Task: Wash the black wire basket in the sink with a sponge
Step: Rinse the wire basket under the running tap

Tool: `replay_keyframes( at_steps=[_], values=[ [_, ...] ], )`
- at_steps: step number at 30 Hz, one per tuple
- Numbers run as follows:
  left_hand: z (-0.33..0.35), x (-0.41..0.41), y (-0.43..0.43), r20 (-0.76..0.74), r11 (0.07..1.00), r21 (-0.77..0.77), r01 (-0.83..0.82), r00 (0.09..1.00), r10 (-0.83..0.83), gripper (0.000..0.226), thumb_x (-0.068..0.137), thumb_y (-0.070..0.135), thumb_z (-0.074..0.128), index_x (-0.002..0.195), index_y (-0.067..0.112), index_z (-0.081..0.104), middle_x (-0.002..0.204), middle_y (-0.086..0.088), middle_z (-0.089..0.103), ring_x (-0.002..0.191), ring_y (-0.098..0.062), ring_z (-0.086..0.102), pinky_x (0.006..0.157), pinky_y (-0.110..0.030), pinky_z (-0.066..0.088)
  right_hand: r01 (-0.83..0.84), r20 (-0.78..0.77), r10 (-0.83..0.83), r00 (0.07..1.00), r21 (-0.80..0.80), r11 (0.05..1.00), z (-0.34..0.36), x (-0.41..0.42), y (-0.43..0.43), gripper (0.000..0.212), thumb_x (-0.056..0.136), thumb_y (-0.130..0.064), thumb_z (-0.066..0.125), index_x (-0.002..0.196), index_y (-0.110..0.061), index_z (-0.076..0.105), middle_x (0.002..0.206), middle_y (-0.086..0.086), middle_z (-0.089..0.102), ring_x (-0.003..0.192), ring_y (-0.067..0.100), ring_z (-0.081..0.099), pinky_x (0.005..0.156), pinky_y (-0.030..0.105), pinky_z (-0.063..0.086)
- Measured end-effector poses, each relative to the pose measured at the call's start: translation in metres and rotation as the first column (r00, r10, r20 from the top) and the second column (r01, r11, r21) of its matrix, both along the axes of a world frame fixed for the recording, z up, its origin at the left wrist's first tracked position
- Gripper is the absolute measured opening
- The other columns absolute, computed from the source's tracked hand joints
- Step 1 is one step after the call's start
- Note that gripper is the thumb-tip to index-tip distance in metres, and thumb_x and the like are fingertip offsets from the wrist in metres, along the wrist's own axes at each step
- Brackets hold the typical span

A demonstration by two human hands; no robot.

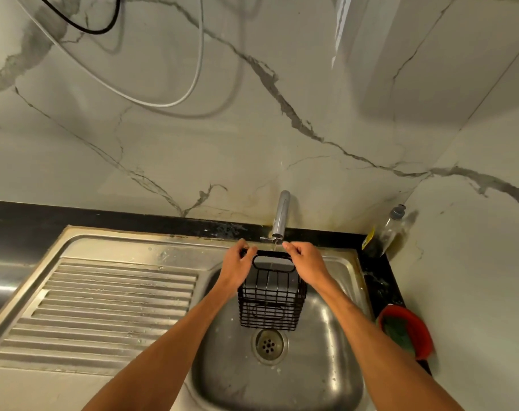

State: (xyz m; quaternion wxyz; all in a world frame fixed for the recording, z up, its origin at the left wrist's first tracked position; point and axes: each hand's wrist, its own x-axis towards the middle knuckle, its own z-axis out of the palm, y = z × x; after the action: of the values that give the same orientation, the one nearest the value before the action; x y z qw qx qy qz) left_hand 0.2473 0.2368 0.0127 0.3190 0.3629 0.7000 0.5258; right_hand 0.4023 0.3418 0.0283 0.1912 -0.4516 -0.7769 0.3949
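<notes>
Now black wire basket point(271, 301), wet.

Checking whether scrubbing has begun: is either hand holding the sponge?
No: left hand and right hand both grip the black wire basket; the green sponge lies in the red dish.

No text, brand, number or sign can be read here. The only label in sight is a yellow label point(370, 238) on the clear plastic bottle with a grey cap point(392, 225). The bottle stands in the far right corner of the black stone counter point(381, 280), just right of the stainless steel sink point(349, 264). The label's print is too small and blurred to make out.
</notes>
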Motion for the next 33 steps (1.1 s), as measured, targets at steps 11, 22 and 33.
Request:
replay_keyframes(
  at_steps=[11, 22, 33],
  values=[
    [0.006, 0.01, 0.026, -0.66, 0.977, -0.179, 0.119, 0.722, -0.209, 0.026, 0.105, 0.039, 0.047, 0.104, 0.02, 0.065, 0.093, 0.006, 0.064, 0.099, -0.018, 0.051, 0.1, -0.042, 0.03, 0.037, -0.023, -0.038, 0.999, -0.039, 0.999, 0.012, -0.013, 0.004, 0.042, 0.102, -0.032, 0.049, 0.066, -0.013, 0.057, 0.055, -0.004, 0.047, 0.048, 0.007, 0.039, 0.052, 0.026, 0.033],
    [-0.013, -0.029, -0.004, 0.13, 0.979, -0.137, 0.149, 0.983, -0.131, 0.026, 0.102, 0.028, 0.057, 0.08, 0.015, 0.059, 0.08, -0.003, 0.059, 0.083, -0.016, 0.055, 0.087, -0.032, 0.039, -0.113, -0.371, -0.037, 0.928, -0.374, 0.921, -0.001, -0.005, -0.007, 0.026, 0.104, -0.017, 0.044, 0.09, -0.006, 0.064, 0.082, 0.004, 0.058, 0.079, 0.014, 0.053, 0.073, 0.024, 0.045],
    [0.011, -0.008, 0.021, -0.268, 0.979, 0.002, 0.205, 0.943, -0.197, 0.039, 0.099, 0.041, 0.061, 0.087, 0.003, 0.06, 0.067, 0.005, 0.055, 0.053, -0.002, 0.044, 0.054, -0.019, 0.037, -0.132, -0.38, -0.021, 0.925, -0.373, 0.918, 0.006, -0.027, -0.008, 0.015, 0.097, -0.01, 0.058, 0.102, 0.0, 0.067, 0.09, 0.013, 0.068, 0.08, 0.018, 0.061, 0.076, 0.033, 0.054]
  ],
)
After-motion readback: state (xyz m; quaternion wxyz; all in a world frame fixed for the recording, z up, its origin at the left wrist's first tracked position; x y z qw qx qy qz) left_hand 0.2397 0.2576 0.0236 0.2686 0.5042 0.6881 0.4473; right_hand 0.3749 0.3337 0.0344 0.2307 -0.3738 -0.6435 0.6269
